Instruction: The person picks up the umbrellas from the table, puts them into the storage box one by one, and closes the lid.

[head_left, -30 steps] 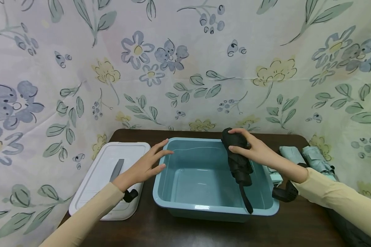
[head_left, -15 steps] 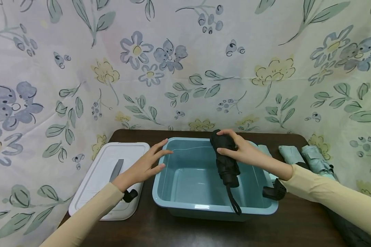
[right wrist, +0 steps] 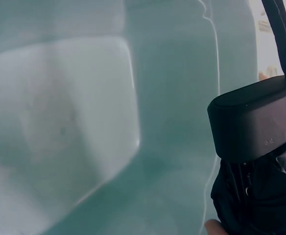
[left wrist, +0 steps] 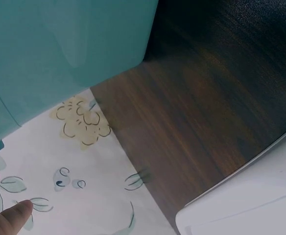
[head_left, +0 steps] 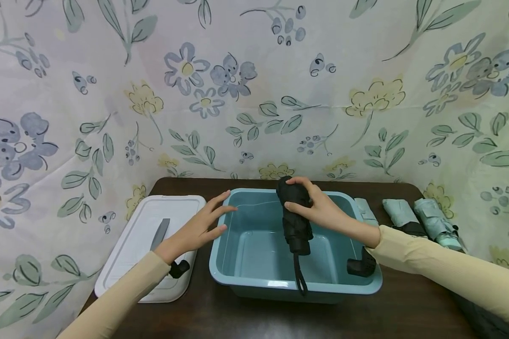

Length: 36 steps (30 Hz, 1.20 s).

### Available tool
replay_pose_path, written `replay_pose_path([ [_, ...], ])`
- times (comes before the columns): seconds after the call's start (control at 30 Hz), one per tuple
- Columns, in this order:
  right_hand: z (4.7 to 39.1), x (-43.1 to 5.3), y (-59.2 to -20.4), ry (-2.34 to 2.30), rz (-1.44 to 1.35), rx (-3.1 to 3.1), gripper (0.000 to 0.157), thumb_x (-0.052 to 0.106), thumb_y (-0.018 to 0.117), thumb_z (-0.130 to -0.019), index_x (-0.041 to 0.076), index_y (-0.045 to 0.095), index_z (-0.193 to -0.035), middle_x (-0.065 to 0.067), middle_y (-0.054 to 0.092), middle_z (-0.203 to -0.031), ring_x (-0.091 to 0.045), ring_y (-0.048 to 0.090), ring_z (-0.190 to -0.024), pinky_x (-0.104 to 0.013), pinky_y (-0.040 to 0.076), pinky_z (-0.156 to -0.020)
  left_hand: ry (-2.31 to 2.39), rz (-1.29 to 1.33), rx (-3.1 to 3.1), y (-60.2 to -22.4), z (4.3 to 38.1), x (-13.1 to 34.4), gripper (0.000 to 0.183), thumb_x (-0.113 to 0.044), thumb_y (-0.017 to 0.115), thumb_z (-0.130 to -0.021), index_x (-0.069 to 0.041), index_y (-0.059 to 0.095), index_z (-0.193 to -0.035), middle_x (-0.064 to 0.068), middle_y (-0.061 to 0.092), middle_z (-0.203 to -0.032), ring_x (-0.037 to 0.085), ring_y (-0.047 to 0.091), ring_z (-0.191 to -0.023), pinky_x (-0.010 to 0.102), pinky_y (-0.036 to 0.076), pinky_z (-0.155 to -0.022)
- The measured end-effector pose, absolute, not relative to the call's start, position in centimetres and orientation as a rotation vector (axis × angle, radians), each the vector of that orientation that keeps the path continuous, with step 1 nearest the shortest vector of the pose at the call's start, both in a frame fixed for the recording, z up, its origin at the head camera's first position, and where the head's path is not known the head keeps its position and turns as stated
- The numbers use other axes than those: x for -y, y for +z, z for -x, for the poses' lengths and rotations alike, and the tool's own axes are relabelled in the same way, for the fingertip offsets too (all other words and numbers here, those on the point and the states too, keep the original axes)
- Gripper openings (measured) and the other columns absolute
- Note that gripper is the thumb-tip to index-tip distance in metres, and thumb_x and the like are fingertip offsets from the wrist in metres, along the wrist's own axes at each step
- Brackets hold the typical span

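Folded black umbrella (head_left: 298,228) is over the blue bin (head_left: 254,282), strap hanging toward the near rim. Right hand (head_left: 316,205) grips its far half from above, presumably leaving the handle end unobstructed. Left hand (head_left: 195,231) is spread at the left rim, perhaps for steadying; contact unclear. White lid (head_left: 150,223) lies left, teal bundles (head_left: 433,220) right, apparently clear of the bin.

The blue tub (head_left: 254,282) has room left of the black umbrella (head_left: 296,219); the right forearm (head_left: 360,230) crosses its right side, the left fingers (head_left: 225,210) stand at its left rim, and a passage of counter (head_left: 201,273) runs between tub and white lid (head_left: 137,235)
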State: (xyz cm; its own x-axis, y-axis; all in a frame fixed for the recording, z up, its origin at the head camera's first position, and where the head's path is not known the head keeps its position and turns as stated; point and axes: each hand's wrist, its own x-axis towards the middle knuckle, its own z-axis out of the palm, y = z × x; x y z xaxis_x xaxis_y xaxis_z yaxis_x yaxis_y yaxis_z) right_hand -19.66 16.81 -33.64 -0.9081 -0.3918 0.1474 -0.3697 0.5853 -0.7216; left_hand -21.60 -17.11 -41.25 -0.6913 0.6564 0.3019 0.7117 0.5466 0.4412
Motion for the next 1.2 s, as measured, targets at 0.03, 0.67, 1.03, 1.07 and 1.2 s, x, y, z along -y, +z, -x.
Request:
replay_pose_path([
  [0.03, 19.7, -16.7, -33.7, -1.251, 0.668, -2.775, 0.051, 0.036, 0.06, -0.09, 0.027, 0.037, -0.134, -0.016, 0.034, -0.141, -0.035, 0.039, -0.124, -0.055, 0.039, -0.091, -0.832, 1.186, 2.672, -41.2, 21.6, 17.1, 0.046, -0.026, 0.054, -0.092, -0.027, 0.042, -0.137, 0.0, 0.007, -0.156, 0.022, 0.013, -0.142, 0.06, 0.026, -0.103],
  [0.67, 19.5, -14.1, -35.1, -1.279, 0.697, -2.676, 0.05, 0.04, 0.062, -0.087, 0.034, 0.038, -0.131, -0.014, 0.039, -0.132, -0.03, 0.047, -0.11, -0.042, 0.049, -0.08, -0.842, 1.186, 2.671, -41.3, 21.7, 17.1, 0.046, -0.026, 0.053, -0.092, -0.029, 0.042, -0.137, 0.001, 0.008, -0.156, 0.023, 0.011, -0.143, 0.06, 0.025, -0.104],
  [1.03, 19.7, -12.6, -36.2, -1.235, 0.672, -2.629, 0.053, 0.041, 0.062, -0.087, 0.031, 0.038, -0.133, -0.015, 0.044, -0.126, -0.03, 0.049, -0.106, -0.041, 0.05, -0.078, -0.832, 1.202, 2.653, -41.3, 21.7, 17.1, 0.045, -0.03, 0.051, -0.093, -0.027, 0.042, -0.137, 0.002, 0.009, -0.156, 0.023, 0.011, -0.143, 0.06, 0.025, -0.104],
  [1.07, 19.8, -12.5, -36.2, -1.234, 0.665, -2.625, 0.053, 0.041, 0.062, -0.087, 0.031, 0.038, -0.133, -0.015, 0.044, -0.125, -0.03, 0.049, -0.106, -0.041, 0.05, -0.077, -0.832, 1.201, 2.656, -41.3, 21.7, 17.1, 0.044, -0.029, 0.051, -0.093, -0.027, 0.042, -0.137, 0.001, 0.008, -0.156, 0.023, 0.011, -0.143, 0.059, 0.025, -0.105],
  [1.2, 20.0, -12.0, -36.7, -1.234, 0.655, -2.605, 0.053, 0.041, 0.061, -0.087, 0.032, 0.037, -0.133, -0.015, 0.044, -0.126, -0.03, 0.049, -0.106, -0.042, 0.049, -0.078, -0.83, 1.194, 2.663, -41.3, 21.7, 17.2, 0.045, -0.027, 0.052, -0.093, -0.029, 0.042, -0.137, 0.0, 0.008, -0.156, 0.022, 0.011, -0.143, 0.058, 0.025, -0.105],
])
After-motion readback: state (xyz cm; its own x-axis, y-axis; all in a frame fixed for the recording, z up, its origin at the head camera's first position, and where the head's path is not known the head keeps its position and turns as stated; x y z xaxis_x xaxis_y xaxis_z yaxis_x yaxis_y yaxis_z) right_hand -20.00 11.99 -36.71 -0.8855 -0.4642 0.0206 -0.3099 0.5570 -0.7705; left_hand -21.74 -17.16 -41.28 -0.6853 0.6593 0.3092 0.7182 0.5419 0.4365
